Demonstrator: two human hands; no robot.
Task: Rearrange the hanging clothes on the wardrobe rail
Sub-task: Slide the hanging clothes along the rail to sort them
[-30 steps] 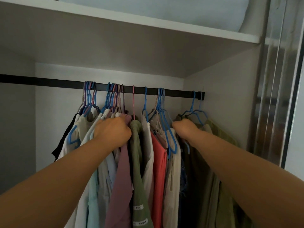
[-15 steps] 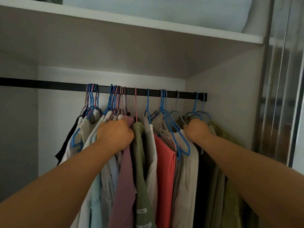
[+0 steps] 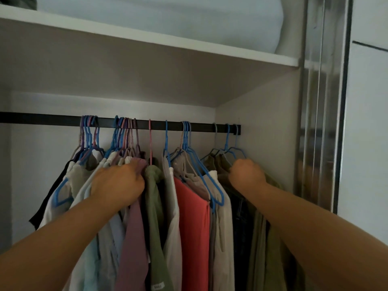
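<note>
Both hands are curled into clothes under the black rail [image 3: 52, 120], left hand [image 3: 117, 185] bunching the mauve top [image 3: 131, 238] & right hand [image 3: 245, 175] gripping olive garments [image 3: 270, 238] w/ coral dress [image 3: 194, 227] between, so I'd slide hooks along, not tug fabric.

A white shelf [image 3: 189, 46] spans the wardrobe, pale folded bedding [image 3: 168, 15] on top. Plain white walls [image 3: 258, 122] enclose the dim interior. A reflective sliding-door frame [image 3: 323, 101] stands at the right.
</note>
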